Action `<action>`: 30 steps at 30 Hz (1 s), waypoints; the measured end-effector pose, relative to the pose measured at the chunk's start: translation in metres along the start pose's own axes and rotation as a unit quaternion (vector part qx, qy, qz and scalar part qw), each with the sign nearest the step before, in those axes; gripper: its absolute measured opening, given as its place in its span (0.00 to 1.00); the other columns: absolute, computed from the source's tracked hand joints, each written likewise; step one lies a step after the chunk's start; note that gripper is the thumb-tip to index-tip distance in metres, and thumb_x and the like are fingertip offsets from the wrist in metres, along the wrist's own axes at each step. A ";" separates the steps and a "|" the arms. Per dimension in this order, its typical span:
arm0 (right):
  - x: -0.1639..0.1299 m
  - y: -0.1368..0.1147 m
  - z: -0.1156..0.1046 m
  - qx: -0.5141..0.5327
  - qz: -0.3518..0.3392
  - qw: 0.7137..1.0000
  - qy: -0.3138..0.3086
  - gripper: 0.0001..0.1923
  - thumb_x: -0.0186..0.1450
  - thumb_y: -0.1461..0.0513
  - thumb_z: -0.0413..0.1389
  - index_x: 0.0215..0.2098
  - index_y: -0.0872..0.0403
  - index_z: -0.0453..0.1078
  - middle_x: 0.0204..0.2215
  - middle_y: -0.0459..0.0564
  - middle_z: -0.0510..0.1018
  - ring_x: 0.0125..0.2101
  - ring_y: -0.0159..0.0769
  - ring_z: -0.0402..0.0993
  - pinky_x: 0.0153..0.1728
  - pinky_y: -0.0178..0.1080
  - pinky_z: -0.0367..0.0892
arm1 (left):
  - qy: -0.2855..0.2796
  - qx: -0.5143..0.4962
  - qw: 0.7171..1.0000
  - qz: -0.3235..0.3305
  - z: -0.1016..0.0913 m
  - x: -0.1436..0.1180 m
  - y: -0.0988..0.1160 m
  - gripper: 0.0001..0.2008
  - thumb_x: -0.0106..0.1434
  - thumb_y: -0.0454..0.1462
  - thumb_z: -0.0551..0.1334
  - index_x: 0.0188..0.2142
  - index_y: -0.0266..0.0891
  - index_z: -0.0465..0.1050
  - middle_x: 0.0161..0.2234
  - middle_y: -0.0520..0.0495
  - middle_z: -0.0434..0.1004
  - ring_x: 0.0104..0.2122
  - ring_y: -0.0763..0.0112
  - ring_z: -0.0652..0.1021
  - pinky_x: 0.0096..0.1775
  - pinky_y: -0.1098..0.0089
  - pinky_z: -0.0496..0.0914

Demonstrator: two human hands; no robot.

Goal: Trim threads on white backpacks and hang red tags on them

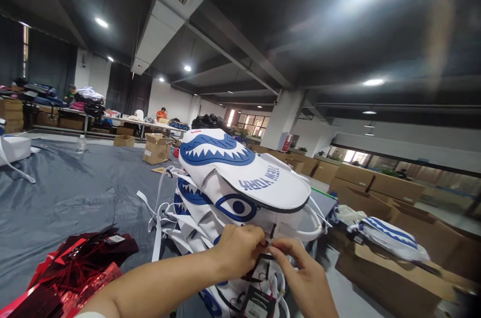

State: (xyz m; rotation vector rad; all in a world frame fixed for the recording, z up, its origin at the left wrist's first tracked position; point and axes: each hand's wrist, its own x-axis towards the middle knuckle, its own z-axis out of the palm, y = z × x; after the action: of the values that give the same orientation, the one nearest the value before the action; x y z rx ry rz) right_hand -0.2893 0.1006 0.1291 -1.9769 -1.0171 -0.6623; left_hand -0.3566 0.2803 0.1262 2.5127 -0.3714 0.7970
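Top bag: lying flat on the stack, white with blue shark-mouth print, eye print and mirrored lettering; near edge overhanging the hands, dark piping running along that rim.
Stack of bags: sitting under the top bag, white straps spilling off its left side onto the grey sheet.
Left hand: reaching in just below the top bag's near edge, fingers curled and pinching a small dark fitting there.
Right hand: meeting the left hand under the same edge, thumb and forefinger pinching at the same small dark piece; too small to tell what exactly.
Black tag: hanging below the hands, just under the top bag, with thin cords trailing from it.
Red tags: lying in a glossy heap to the left of the top bag, near the left forearm, strings tangled over them.
Grey sheet: spreading left of and behind the top bag, mostly bare, offering wide room on that side.
Open box: standing right of the top bag, its cardboard rim close by, narrowing the room there.
Striped bag: resting in the open box, right of the top bag.
Small carton: standing behind and left of the top bag, well apart.
Water bottle: standing far left of the top bag on the sheet.
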 end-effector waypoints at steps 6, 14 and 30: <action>-0.002 0.001 0.002 0.015 0.019 0.999 0.046 0.14 0.62 0.48 0.58 0.30 0.49 0.75 0.27 0.46 0.80 0.29 0.37 0.78 0.33 0.35 0.74 | -0.026 -0.004 0.999 0.025 -0.001 0.001 0.003 0.09 0.66 0.34 0.57 0.44 0.43 0.73 0.43 0.50 0.83 0.44 0.64 0.82 0.41 0.69 0.71; -0.009 0.007 0.004 0.013 0.062 0.997 0.052 0.17 0.60 0.46 0.58 0.31 0.50 0.75 0.29 0.47 0.80 0.30 0.37 0.78 0.33 0.34 0.72 | -0.034 0.036 0.996 0.075 -0.001 -0.001 0.003 0.12 0.65 0.33 0.58 0.47 0.43 0.70 0.45 0.51 0.82 0.44 0.64 0.81 0.39 0.70 0.71; -0.012 -0.006 0.006 0.019 0.050 0.996 0.077 0.20 0.61 0.44 0.58 0.29 0.51 0.75 0.26 0.47 0.80 0.27 0.36 0.77 0.31 0.34 0.72 | 0.034 0.096 0.993 0.067 0.013 -0.001 0.000 0.04 0.64 0.32 0.59 0.39 0.39 0.70 0.36 0.50 0.81 0.35 0.67 0.81 0.32 0.71 0.70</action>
State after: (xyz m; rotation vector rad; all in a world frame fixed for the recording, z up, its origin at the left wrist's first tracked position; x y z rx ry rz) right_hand -0.3005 0.1031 0.1198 -1.8991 -0.8274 -0.7228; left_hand -0.3511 0.2737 0.1167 2.6510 -0.4649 1.0117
